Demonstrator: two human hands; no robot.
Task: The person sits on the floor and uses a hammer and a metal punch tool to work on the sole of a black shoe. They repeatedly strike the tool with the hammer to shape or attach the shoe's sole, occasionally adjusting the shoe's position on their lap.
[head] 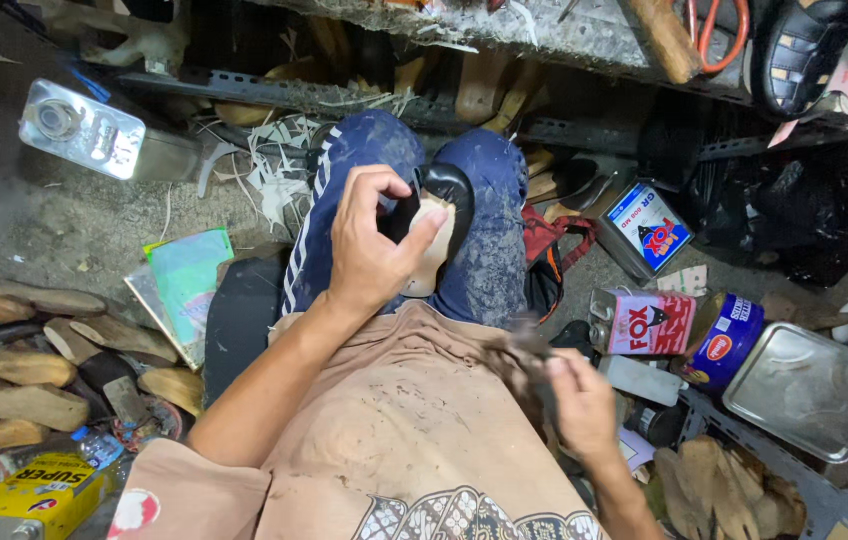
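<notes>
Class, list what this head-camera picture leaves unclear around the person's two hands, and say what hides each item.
- Tool in the right hand: motion blur smears it, so its kind is unclear.
- Black shoe upper on the pale last: the left hand covers its near side.
- Orange-handled scissors: cut off by the top edge.
- Wooden lasts: cut off by the left edge.

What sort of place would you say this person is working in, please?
Most likely a small shoemaker's workshop, worked at floor level. The left hand holds a black shoe upper on a last over the knees, wooden shoe lasts lie heaped on the floor, and tins of adhesive stand nearby.
</notes>
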